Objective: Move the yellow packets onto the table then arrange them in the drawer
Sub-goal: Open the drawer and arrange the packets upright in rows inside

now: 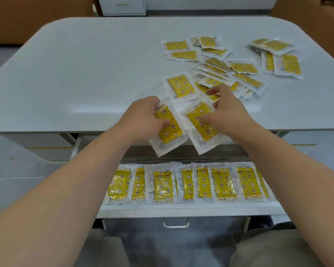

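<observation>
**Two packets in your hands, just past the open drawer**

Head view: your left hand [145, 114] grips one yellow packet [170, 133], with the thumb lying across its printed face and the fingers curled round its far edge. Your right hand [224, 110] pinches a second packet [200, 128], thumb on the yellow face and fingers behind its top edge. The two packets touch side by side, each tilted. You hold them over the back of the drawer [181, 209], at the front edge of the table [85, 74].

Inside the drawer, a row of packets [222, 183] lies flat against its front wall. They sit side by side, some overlapping a little, with their long sides running front to back. The drawer is pulled out towards you, and its handle [175, 224] hangs under the front panel.

Beyond the drawer, on the table, a loose pile of packets [229, 78] lies just past your right hand, with many overlapping. A single packet [180, 87] lies flat beside the pile on its left. Farther beyond the drawer and off to the right, a small cluster [285, 64] lies apart from the pile. A far group [181, 49] lies farther back.

On your side of the drawer, your knees [274, 251] show in pale trousers.
</observation>
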Tool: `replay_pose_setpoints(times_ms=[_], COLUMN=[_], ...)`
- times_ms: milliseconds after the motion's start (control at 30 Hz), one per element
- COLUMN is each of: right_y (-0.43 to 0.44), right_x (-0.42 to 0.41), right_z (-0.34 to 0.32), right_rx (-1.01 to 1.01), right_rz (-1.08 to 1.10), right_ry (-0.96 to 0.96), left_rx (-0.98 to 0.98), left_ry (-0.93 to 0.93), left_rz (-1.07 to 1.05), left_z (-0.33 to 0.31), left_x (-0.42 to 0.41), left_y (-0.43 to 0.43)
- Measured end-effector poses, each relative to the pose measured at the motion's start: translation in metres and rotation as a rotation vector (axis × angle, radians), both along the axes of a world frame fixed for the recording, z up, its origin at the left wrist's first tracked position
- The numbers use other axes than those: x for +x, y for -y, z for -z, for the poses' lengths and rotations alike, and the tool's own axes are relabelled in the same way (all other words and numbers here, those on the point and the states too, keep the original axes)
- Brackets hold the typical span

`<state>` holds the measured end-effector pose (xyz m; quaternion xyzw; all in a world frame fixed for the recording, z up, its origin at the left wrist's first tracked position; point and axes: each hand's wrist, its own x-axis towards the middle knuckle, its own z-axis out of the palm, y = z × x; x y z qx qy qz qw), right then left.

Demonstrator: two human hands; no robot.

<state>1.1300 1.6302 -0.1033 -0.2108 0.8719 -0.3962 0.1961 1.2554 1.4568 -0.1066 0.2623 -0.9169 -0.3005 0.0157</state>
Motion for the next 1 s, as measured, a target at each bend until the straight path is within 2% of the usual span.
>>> replay_pose_setpoints(times_ms=[100, 300, 467, 633, 1000], right_y=[-0.002, -0.013, -0.006, 0.004, 0.009], right_x=[0.004, 0.017, 0.026, 0.039, 0.046], right_z=[-0.009, -0.018, 0.004, 0.037, 0.092], right_rx=[0.011, 0.209, 0.446, 0.604, 0.666], right_rz=[-0.117, -0.493, -0.551, -0.607, -0.701], right_ry=[0.094, 0.330, 0.286, 0.064, -0.035], left_rx=[0.001, -0.130, -0.242, -0.233, -0.235], left_ry=[0.114, 0.564, 0.836, 0.861, 0.808], left_rz=[0.087, 0.350, 0.462, 0.481, 0.379], left_z=[-0.016, -0.020, 0.012, 0.039, 0.072], left_x=[0.009, 0.027, 0.025, 0.022, 0.029], left_y=[0.005, 0.000, -0.003, 0.003, 0.005])
